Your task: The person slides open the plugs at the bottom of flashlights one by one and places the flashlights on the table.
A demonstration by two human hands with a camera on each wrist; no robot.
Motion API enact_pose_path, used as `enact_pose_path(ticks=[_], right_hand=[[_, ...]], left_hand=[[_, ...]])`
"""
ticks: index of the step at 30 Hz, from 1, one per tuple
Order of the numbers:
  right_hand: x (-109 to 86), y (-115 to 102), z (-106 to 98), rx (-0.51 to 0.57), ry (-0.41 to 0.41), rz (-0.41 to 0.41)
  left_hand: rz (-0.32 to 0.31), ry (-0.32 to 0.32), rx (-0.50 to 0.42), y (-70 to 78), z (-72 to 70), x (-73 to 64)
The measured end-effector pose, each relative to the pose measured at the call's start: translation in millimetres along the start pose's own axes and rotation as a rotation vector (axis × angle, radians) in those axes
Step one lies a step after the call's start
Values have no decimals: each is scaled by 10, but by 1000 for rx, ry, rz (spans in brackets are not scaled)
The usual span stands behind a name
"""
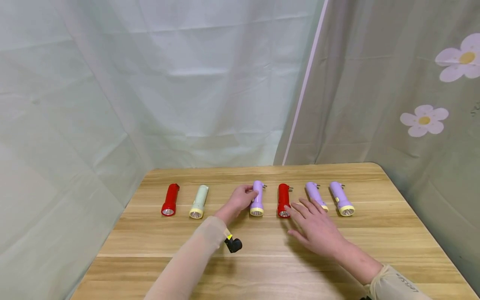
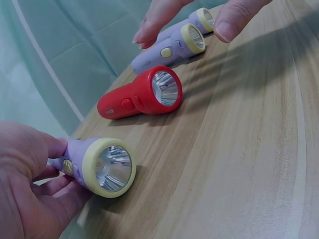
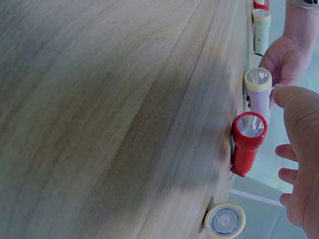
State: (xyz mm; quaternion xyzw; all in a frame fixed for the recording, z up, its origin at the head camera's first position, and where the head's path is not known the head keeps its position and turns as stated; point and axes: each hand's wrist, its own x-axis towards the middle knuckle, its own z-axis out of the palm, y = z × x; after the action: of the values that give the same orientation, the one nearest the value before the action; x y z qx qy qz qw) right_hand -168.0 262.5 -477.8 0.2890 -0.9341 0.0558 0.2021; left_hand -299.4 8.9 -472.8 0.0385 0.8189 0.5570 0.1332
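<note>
My left hand grips a purple flashlight with a cream rim, in the middle of a row on the table. In the left wrist view its thumb and fingers wrap the purple body, lens towards the near side. My right hand hovers with spread fingers near a red flashlight and a second purple flashlight, holding nothing. Its fingertips partly cover both in the head view. From the right wrist view, the right hand stands apart from the red flashlight.
Further left lie a red flashlight and a pale green flashlight. Another purple flashlight lies at the right end. Metal plug prongs stick out of several tails. Behind the wooden table hangs a curtain.
</note>
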Motion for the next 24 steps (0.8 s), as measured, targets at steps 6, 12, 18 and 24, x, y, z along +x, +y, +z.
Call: enact_pose_path(ticks=[6, 12, 18, 24], right_hand=[[2, -9, -11, 4, 2, -2], [1, -6, -9, 7, -17, 7], [-1, -8, -26, 9, -29, 8], [-8, -15, -37, 5, -28, 8]], left_hand=[[-37, 4, 29, 7, 14, 14], [-64, 27, 43, 28, 4, 16], [-68, 27, 34, 28, 0, 15], [-68, 26, 63, 7, 20, 34]])
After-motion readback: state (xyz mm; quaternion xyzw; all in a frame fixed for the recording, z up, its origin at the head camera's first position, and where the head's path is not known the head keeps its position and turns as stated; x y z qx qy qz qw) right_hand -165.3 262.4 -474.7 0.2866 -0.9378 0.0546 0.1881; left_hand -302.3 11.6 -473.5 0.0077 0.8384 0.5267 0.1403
